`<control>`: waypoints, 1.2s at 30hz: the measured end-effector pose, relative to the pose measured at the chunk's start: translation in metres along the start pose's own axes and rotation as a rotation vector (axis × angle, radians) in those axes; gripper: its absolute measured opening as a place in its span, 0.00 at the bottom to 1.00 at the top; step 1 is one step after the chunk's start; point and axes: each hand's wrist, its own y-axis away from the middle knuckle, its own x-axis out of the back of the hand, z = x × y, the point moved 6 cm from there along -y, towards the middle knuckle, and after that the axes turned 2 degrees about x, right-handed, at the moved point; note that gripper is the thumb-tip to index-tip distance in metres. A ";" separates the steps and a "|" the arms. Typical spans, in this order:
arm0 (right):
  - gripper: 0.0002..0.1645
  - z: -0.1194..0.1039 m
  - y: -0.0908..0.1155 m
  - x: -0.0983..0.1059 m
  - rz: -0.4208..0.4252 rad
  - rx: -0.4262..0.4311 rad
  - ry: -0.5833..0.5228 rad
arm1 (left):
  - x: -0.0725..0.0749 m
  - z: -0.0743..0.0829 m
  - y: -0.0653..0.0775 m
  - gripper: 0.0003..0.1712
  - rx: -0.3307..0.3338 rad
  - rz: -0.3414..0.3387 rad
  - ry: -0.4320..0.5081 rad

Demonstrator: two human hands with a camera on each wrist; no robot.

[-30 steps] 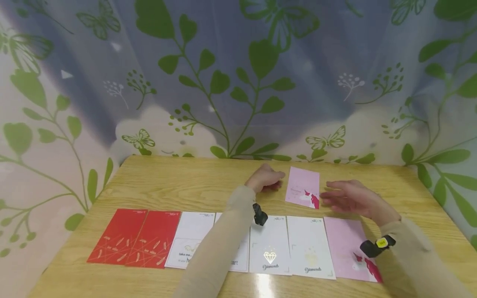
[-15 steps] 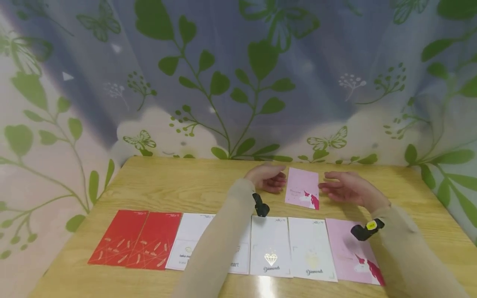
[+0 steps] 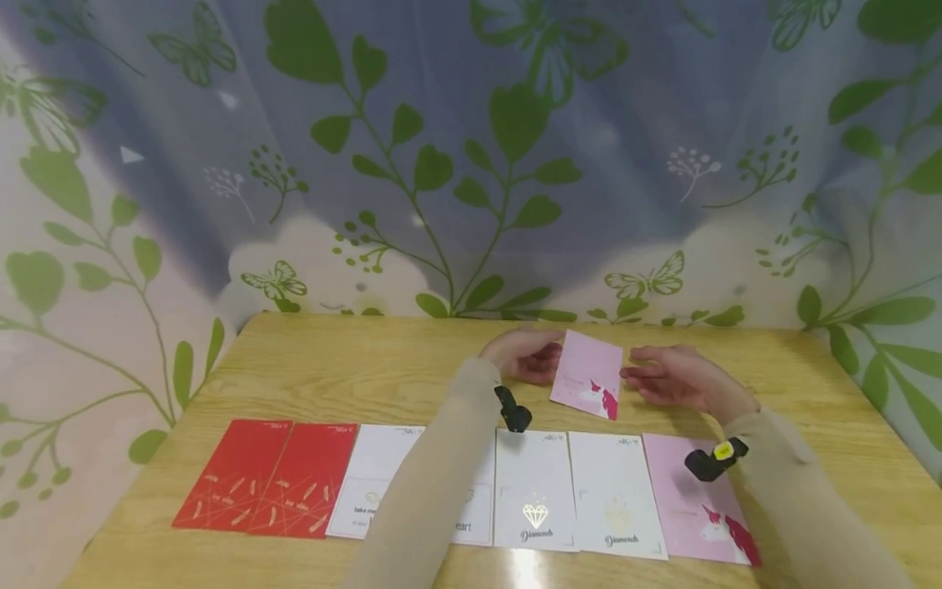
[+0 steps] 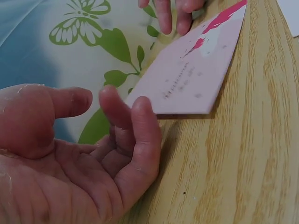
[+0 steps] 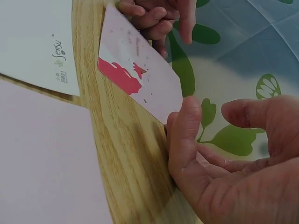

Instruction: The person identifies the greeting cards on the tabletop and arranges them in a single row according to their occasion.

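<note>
A small pink card [image 3: 587, 372] with a red-maned unicorn lies between my two hands at the back of the table, slightly askew. My left hand [image 3: 524, 356] is at its left edge, fingers loosely bent. In the left wrist view the fingertips meet the card's edge [image 4: 182, 113], while the thumb [image 4: 74, 101] stands apart. On the other side my right hand [image 3: 677, 378] has its fingertips at the card's right edge. The right wrist view shows its thumb [image 5: 243, 113] apart from the fingers, with the card [image 5: 154, 88] beyond them.
A row of larger cards lies nearer: red cards [image 3: 231, 470], white cards with heart wording [image 3: 371, 491], white Diamonds cards [image 3: 533, 483] and a pink unicorn card [image 3: 688, 483]. The wooden table [image 3: 353, 360] meets a leaf-patterned curtain [image 3: 412, 204] behind.
My right hand has moved left and inward to the small pink card's edge. The card has shifted slightly left and turned a little. The row of larger cards stays put.
</note>
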 end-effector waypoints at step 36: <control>0.33 -0.018 0.043 -0.004 0.296 0.260 0.498 | -0.029 0.022 0.030 0.11 -0.296 0.038 -0.190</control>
